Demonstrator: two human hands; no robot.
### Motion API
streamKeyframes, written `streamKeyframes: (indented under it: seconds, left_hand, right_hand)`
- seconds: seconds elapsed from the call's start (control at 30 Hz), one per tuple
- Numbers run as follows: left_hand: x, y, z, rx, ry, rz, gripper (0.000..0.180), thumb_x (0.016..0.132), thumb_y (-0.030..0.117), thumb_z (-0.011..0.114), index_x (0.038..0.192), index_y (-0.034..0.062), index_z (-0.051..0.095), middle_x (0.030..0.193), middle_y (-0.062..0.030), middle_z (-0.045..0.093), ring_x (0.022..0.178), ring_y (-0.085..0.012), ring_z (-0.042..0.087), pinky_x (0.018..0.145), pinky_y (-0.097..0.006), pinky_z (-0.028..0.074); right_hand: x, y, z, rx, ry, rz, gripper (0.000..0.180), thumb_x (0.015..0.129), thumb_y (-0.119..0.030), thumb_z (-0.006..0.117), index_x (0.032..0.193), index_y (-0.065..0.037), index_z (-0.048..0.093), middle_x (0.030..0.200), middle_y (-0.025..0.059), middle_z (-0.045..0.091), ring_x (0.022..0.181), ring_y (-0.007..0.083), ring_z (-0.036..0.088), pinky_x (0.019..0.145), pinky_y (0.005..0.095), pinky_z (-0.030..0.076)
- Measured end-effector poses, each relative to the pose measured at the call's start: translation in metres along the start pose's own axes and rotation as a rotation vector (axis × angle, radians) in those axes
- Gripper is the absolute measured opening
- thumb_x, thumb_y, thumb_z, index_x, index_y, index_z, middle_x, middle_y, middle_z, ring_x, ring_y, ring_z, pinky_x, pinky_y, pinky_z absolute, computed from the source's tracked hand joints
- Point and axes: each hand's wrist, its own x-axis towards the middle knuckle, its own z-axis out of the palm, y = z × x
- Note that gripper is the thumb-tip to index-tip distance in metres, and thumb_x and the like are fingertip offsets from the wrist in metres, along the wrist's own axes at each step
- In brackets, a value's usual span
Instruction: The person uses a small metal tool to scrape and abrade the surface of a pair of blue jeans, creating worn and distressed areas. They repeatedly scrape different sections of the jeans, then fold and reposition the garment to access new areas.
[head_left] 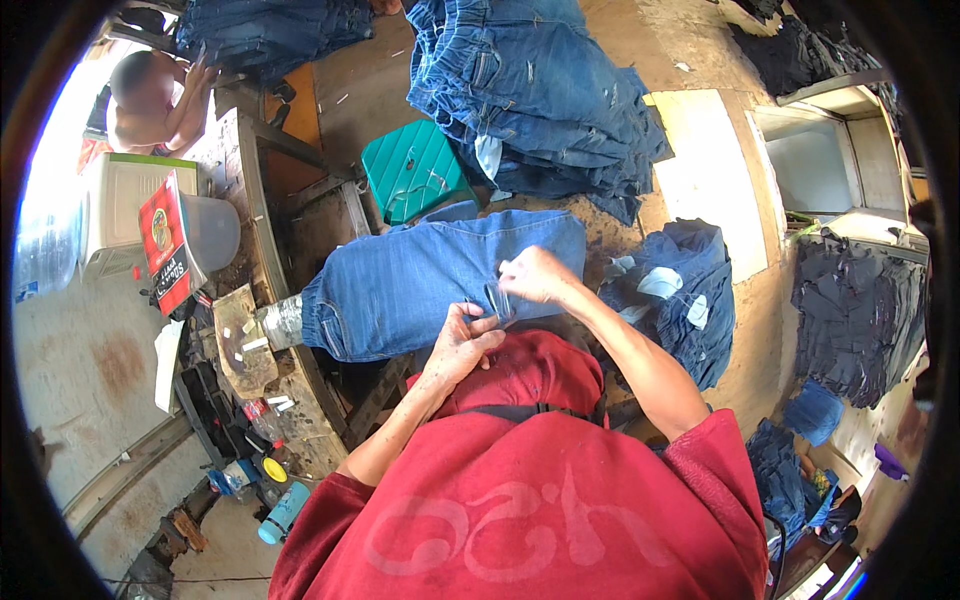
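Observation:
A pair of blue jeans (410, 275) lies stretched sideways before me, its elastic waistband at the left over a silvery wrapped end of a support (283, 322). My left hand (462, 345) is at the near edge of the denim, close to my lap, fingers bent in a pinch. Just above and right of it, my right hand (535, 276) is closed over the jeans. Between the hands shows a small, dark, slender object (494, 300), whose kind I cannot make out. Which hand grips it is unclear, and the fingers partly hide it.
Beyond the jeans are a green plastic stool (413, 170) and a large pile of jeans (530, 100). More denim (685, 300) lies at my right, dark garments (855, 315) farther right. A worn wooden bench (250, 215) at left bears a container. Another person (150, 105) sits far left.

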Motion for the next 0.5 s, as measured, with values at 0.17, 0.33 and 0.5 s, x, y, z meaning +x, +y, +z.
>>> streamKeyframes:
  seconds: [0.17, 0.33, 0.5]
  left_hand:
    - [0.002, -0.012, 0.002, -0.057, 0.004, 0.029, 0.053, 0.096, -0.002, 0.074, 0.13, 0.0111, 0.035, 0.136, -0.0167, 0.069, 0.093, -0.0119, 0.069, 0.058, -0.026, 0.056]
    - [0.009, -0.007, -0.002, -0.1, 0.016, -0.023, 0.054, 0.096, -0.004, 0.072, 0.133, 0.0137, 0.037, 0.132, -0.0128, 0.071, 0.09, -0.0142, 0.069, 0.058, -0.026, 0.057]
    - [0.037, 0.034, -0.017, -0.132, 0.039, 0.339, 0.082, 0.096, -0.005, 0.067, 0.163, 0.0151, 0.024, 0.153, -0.0225, 0.06, 0.075, -0.0085, 0.058, 0.064, -0.027, 0.055]
  right_hand:
    - [-0.001, -0.002, -0.012, 0.3, 0.086, 0.196, 0.035, 0.089, -0.039, 0.077, 0.091, -0.004, 0.081, 0.092, 0.0222, 0.078, 0.078, 0.0264, 0.076, 0.071, 0.0426, 0.056]
    - [-0.004, 0.006, -0.023, 0.157, 0.336, 0.034, 0.025, 0.093, -0.029, 0.074, 0.105, -0.01, 0.083, 0.085, 0.0157, 0.077, 0.073, 0.0215, 0.07, 0.069, 0.0413, 0.055]
    - [-0.015, -0.002, -0.016, 0.426, 0.153, -0.12, 0.03, 0.09, -0.031, 0.08, 0.105, -0.006, 0.083, 0.081, 0.0121, 0.075, 0.071, 0.019, 0.068, 0.067, 0.039, 0.053]
